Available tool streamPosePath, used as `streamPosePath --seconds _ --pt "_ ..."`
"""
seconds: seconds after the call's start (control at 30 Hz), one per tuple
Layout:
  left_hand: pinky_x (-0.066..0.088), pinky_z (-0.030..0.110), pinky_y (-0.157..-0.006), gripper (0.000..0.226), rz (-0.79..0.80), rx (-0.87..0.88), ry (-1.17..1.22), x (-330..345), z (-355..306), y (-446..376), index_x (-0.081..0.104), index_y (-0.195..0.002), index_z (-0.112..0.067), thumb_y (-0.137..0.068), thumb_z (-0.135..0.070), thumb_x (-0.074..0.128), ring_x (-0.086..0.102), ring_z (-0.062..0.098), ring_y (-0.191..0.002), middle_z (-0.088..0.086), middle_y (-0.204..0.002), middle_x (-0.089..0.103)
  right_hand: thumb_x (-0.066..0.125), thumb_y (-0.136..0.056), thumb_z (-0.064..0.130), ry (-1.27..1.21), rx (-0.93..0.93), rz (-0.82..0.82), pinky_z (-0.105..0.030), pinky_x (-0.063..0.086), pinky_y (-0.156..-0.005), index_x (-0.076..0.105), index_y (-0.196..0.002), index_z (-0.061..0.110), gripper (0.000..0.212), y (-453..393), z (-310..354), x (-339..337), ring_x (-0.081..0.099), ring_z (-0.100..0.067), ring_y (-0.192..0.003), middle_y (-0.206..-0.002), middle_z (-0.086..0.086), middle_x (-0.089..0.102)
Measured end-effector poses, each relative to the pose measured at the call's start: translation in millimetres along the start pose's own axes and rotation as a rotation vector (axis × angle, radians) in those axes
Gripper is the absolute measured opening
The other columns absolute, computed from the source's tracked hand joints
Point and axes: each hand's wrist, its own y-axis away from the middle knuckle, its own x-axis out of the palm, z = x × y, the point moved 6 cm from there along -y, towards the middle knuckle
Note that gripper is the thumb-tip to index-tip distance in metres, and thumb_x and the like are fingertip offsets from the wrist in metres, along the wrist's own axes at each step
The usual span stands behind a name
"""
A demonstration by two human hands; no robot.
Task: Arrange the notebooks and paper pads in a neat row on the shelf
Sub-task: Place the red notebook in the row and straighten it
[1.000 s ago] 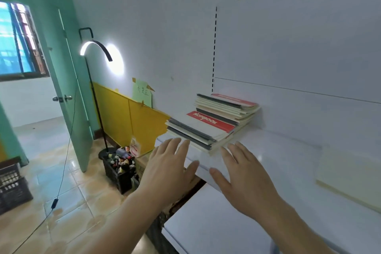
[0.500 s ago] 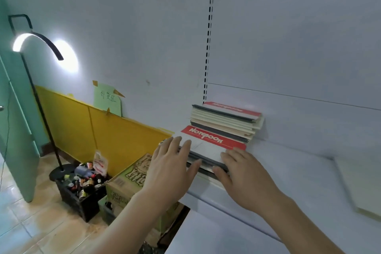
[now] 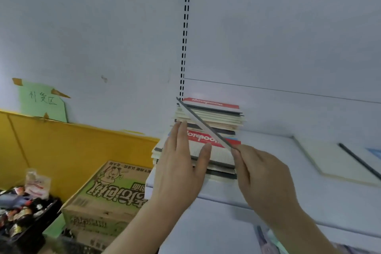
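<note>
White metal shelf carries everything; the task is barely begun, judging by how things lie. Two stacks of notebooks and pads at the shelf's left end: back stack against the rear panel, red-banner notebook on top; front stack slumped and fanned toward the shelf edge, also with a red "Notebook" cover showing. Nothing stands in a row yet (all flat piles). One cream paper pad lies flat and alone well to the right, dark spine strip on its far side.

Right hand pinches a thin dark-edged notebook by its near corner, tilted up edge-on, far end up by the top of the back stack. That grip is closed on the notebook. Left hand lies flat, fingers straight, pressing the left part of the front stack, holding nothing.

Left to do, as I judge it: stand or line up this one, then work through both stacks, then bring in the lone pad. Cardboard box and crate of bottles sit on the floor, not involved.
</note>
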Motion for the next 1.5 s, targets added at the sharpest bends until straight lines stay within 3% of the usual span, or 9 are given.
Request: streamPosePath --seconds 0.23,0.37,0.47,0.77,0.93,1.07,1.2,1.3,1.5 --pt "0.047 0.003 -0.064 0.039 0.065 -0.248 0.552 11.0 -6.2 -2.0 0.038 -0.138 -0.037 -0.104 -0.021 0.043 0.060 -0.014 -0.089 -0.020 -0.118 0.063 0.034 -0.103 0.033 -0.216 -0.131 0.174 -0.025 0.038 -0.107 0.054 -0.136 0.015 0.042 27.3 41.6 19.0 0.045 -0.007 -0.129 -0.139 0.003 0.054" --pt "0.050 0.008 -0.063 0.040 -0.027 -0.241 0.544 -11.2 9.1 -11.0 0.042 -0.133 -0.044 -0.104 -0.016 0.043 0.059 -0.017 -0.091 -0.026 -0.108 0.064 0.030 -0.102 0.039 -0.189 0.118 0.135 -0.030 0.033 -0.112 0.050 -0.139 0.014 0.049 16.3 -1.2 18.3 0.042 -0.012 -0.132 -0.142 0.001 0.050" --pt "0.047 0.003 -0.058 0.047 -0.019 -0.259 0.522 -19.4 22.4 -14.5 0.040 -0.137 -0.047 -0.104 -0.013 0.044 0.058 -0.020 -0.086 -0.029 -0.104 0.063 0.033 -0.099 0.048 -0.052 0.221 0.422 -0.026 0.015 -0.115 0.032 -0.148 0.020 0.057 14.6 -31.8 47.1 0.024 -0.015 -0.143 -0.152 0.007 0.033" --pt "0.048 0.018 -0.071 0.066 -0.018 -0.310 0.497 -32.5 45.1 -16.1 0.017 -0.150 -0.053 -0.104 -0.016 0.045 0.058 -0.002 -0.100 -0.021 -0.125 0.059 0.020 -0.100 0.050 0.052 0.103 0.568 -0.032 0.045 -0.067 0.054 -0.097 0.034 0.037 -8.6 -41.6 39.2 0.059 -0.019 -0.077 -0.088 0.008 0.066" --pt "0.056 0.032 -0.084 0.067 -0.067 -0.262 0.518 -48.9 45.4 -19.9 0.017 -0.145 -0.061 -0.104 -0.016 0.046 0.060 0.004 -0.105 -0.025 -0.122 0.058 0.032 -0.101 0.042 -0.031 0.168 0.142 -0.030 0.039 -0.042 0.052 -0.079 0.027 0.033 -28.7 -40.2 -4.1 0.047 -0.013 -0.044 -0.050 0.010 0.046" --pt "0.051 0.016 -0.069 0.066 -0.027 -0.244 0.603 -44.2 35.8 -14.1 0.018 -0.142 -0.065 -0.105 -0.016 0.042 0.061 -0.001 -0.102 -0.029 -0.119 0.058 0.041 -0.097 0.033 -0.053 0.199 -0.103 -0.024 0.034 -0.043 0.068 -0.090 0.019 0.031 -20.2 -6.1 -24.7 0.048 -0.018 -0.042 -0.052 0.007 0.054" --pt "0.056 0.022 -0.082 0.059 0.005 -0.221 0.786 -30.1 18.0 -7.6 0.030 -0.138 -0.064 -0.106 -0.016 0.041 0.062 0.002 -0.110 -0.022 -0.126 0.061 0.040 -0.099 0.036 -0.072 0.100 -0.117 -0.027 0.056 -0.067 0.068 -0.117 0.013 0.040 -5.5 44.9 -5.3 0.068 -0.016 -0.085 -0.101 -0.001 0.072" --pt "0.053 0.036 -0.098 0.050 0.041 -0.219 0.906 -16.9 4.7 -3.1 0.036 -0.136 -0.065 -0.107 -0.025 0.039 0.062 0.003 -0.116 -0.022 -0.126 0.064 0.037 -0.100 0.037 -0.066 0.006 0.019 -0.043 0.046 -0.103 0.054 -0.136 0.009 0.048 6.6 74.7 21.6 0.046 -0.024 -0.133 -0.141 -0.009 0.052" --pt "0.057 0.033 -0.091 0.056 0.070 -0.161 0.970 1.4 -6.0 -1.2 0.033 -0.143 -0.055 -0.104 -0.017 0.047 0.065 0.008 -0.114 -0.014 -0.127 0.065 0.041 -0.096 0.035 -0.144 0.002 0.136 -0.045 0.033 -0.112 0.037 -0.147 0.016 0.055 21.1 75.1 14.9 0.021 -0.018 -0.146 -0.155 -0.001 0.033"
